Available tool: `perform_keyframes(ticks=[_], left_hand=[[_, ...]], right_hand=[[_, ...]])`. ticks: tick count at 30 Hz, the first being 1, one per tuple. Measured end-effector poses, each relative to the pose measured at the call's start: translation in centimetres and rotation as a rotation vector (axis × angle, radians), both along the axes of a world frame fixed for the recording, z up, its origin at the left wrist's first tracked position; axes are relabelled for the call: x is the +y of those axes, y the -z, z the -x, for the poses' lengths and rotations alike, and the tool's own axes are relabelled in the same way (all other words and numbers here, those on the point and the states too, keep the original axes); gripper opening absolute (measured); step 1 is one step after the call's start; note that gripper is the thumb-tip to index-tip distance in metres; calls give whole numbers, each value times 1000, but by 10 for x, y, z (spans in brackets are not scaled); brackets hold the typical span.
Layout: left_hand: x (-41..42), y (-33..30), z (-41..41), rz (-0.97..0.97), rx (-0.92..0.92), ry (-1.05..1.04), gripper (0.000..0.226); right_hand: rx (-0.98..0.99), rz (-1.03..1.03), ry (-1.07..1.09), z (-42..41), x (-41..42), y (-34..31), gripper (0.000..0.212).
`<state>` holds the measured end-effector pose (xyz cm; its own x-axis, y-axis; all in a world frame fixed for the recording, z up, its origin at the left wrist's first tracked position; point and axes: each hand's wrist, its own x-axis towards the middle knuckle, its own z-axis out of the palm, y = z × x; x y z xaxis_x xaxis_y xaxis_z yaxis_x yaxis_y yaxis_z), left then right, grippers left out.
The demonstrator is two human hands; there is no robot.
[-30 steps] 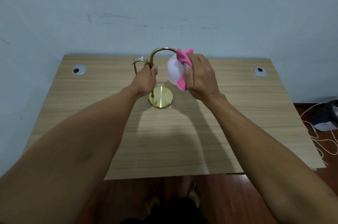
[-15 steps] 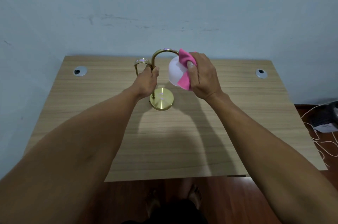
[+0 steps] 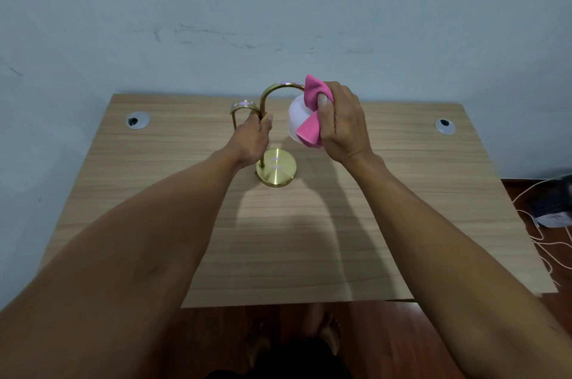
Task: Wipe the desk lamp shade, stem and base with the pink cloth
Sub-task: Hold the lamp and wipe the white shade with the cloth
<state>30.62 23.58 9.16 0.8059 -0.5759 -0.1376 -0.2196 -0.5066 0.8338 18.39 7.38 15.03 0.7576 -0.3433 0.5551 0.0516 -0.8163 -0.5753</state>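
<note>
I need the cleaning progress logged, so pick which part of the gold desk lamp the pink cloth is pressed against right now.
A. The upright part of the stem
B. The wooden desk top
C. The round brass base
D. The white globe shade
D: the right hand presses the folded pink cloth onto the white globe shade, while the left hand grips the curved gold stem above the round brass base.

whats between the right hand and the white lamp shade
The pink cloth. In the head view the right hand presses it against the white shade, so the palm does not seem to touch the shade directly.
</note>
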Motion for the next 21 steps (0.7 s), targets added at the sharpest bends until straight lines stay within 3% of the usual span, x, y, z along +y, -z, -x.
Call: perform_keyframes(ticks=[3,8,11,15,18,21], left_hand=[[0,1,-1,-15,4,-10,40],[1,-3,1,-23,3,0,42],[6,-5,-3,-35,-38,54,40],[8,-6,-6,-54,-51,112,28],[6,-9,-7,-64,-46,99,41],[5,-7,-6,-52,-6,93,43]], right_hand=[[-38,48,20,5,8,5,26],[114,439,27,-1,27,15,40],[190,681,70,-8,38,33,41],[221,951,-35,-8,35,61,36],[310,1049,-87,-4,37,72,34],[414,969,-236,7,36,82,25]])
